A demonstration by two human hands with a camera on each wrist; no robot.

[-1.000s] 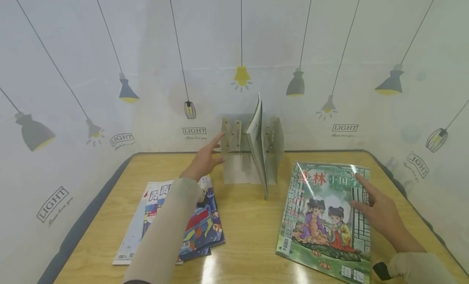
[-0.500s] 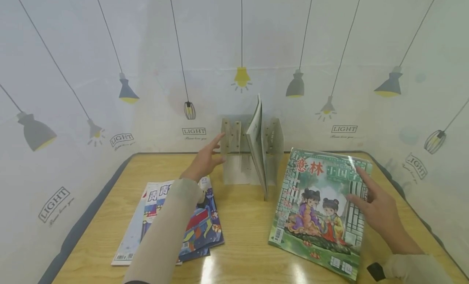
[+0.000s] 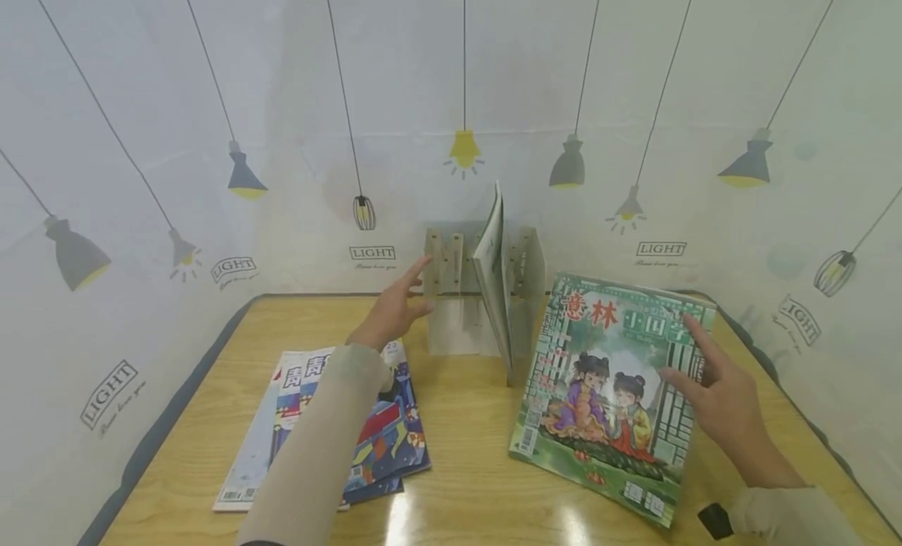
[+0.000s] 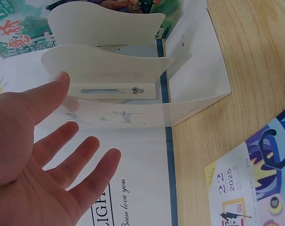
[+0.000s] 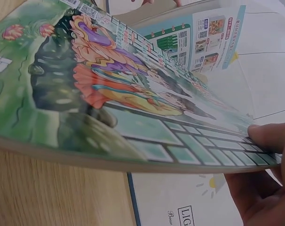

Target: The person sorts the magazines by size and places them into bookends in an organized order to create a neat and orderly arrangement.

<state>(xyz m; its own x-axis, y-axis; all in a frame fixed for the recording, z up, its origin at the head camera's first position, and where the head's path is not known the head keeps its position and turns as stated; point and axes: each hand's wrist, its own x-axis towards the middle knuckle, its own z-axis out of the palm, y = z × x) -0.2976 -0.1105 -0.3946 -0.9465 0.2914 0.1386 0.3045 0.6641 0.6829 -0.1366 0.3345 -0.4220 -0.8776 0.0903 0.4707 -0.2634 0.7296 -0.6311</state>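
Observation:
My right hand [image 3: 726, 405] pinches the right edge of a green magazine [image 3: 606, 397] with two cartoon children on its cover. Thumb above and fingers below show in the right wrist view; that magazine is tilted up off the table. A white desktop book rack [image 3: 451, 330] with upright dividers [image 4: 109, 68] stands at the back middle. One magazine [image 3: 496, 295] stands upright in it, its front edge sticking out toward me. Beside the rack's left wall, my left hand [image 3: 390, 311] has its fingers spread and relaxed, index fingertip right at the panel, and holds nothing.
Several overlapping magazines [image 3: 391, 432] with blue, colourful covers lie at the left of the wooden table [image 3: 465, 468], partly beneath my left forearm. Behind the rack rises a white cloth backdrop [image 3: 303, 178] printed with lamps, which also flanks both sides.
My right hand has raised the green magazine's far edge and shifted it leftward, toward the rack. The left hand and the rack have stayed in place.

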